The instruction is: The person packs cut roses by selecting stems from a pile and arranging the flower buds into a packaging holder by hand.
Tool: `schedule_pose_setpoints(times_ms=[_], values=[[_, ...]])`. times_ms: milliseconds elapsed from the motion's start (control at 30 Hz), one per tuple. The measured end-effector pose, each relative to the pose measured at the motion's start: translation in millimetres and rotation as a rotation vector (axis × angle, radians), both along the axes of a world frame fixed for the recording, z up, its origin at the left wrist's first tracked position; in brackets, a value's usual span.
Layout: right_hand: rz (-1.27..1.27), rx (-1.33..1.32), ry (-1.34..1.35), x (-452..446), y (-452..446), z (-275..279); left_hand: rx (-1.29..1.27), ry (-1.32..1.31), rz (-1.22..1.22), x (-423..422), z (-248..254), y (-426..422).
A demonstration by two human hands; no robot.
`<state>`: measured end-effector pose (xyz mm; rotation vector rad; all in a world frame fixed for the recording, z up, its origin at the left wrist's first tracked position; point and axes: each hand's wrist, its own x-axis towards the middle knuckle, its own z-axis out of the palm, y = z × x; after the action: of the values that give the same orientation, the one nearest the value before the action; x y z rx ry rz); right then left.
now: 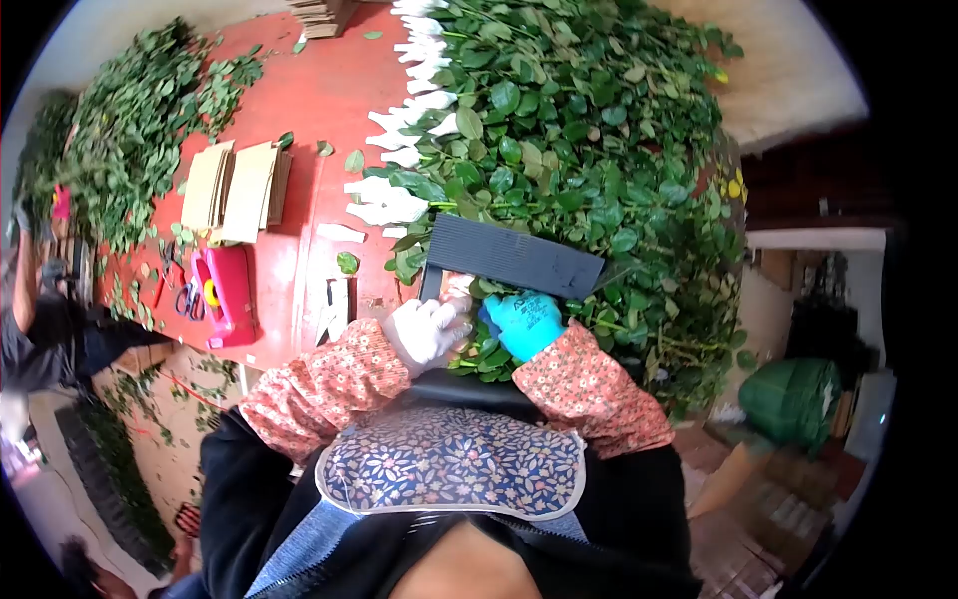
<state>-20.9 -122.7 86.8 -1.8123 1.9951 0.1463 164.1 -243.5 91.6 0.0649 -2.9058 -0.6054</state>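
My left hand [427, 331], in a white glove, has its fingers bent around something pale and small at the near edge of the red table [299, 240]; what it grips is too small to name. Just right of it, my right hand [523, 324] wears a blue-green glove, its fingers curled down over leaves and largely hidden. Beyond both hands lies a dark ribbed board [514, 257], tilted across the leafy stems. White-wrapped heads [389, 203] line the left side of a large pile of green leafy stems [589, 130].
Cardboard pieces [244, 190], a pink tape dispenser [228, 298] and scissors [190, 299] lie to the left. More leafy stems [140, 130] are heaped at the far left. Another person [45, 344] is at the left edge. A green bundle [793, 401] stands at right.
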Motion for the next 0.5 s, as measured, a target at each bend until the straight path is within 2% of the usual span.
schedule_pose_setpoints(times_ms=[33,100,133,167,233,300,400,500], values=[[0.007,-0.055,0.041,2.2,0.7,0.7,0.004,0.017,0.04,1.4,-3.1,-0.1],[-0.082,-0.283,0.115,10.4,-1.1,23.6,-0.019,-0.004,-0.053,3.5,-7.1,-7.1],[-0.151,-0.334,0.047,11.0,-0.9,22.3,-0.013,-0.027,-0.042,3.1,-10.4,-5.6],[-0.136,-0.5,-0.011,6.9,-1.2,5.9,0.005,0.002,0.022,3.7,-13.6,-5.8],[0.004,-0.649,0.153,-1.1,-1.7,-27.1,0.004,-0.143,-0.082,5.2,-20.8,-8.1],[-0.137,-0.159,-0.032,5.3,-9.6,-3.6,-0.005,-0.107,-0.025,6.0,-25.3,-7.2],[-0.096,-0.209,-0.051,-1.9,-13.1,-14.5,0.01,-0.112,-0.04,9.2,-24.0,-8.9],[-0.061,-0.107,0.021,-3.3,-11.9,-13.2,0.03,-0.073,-0.012,8.6,-29.5,-6.8]])
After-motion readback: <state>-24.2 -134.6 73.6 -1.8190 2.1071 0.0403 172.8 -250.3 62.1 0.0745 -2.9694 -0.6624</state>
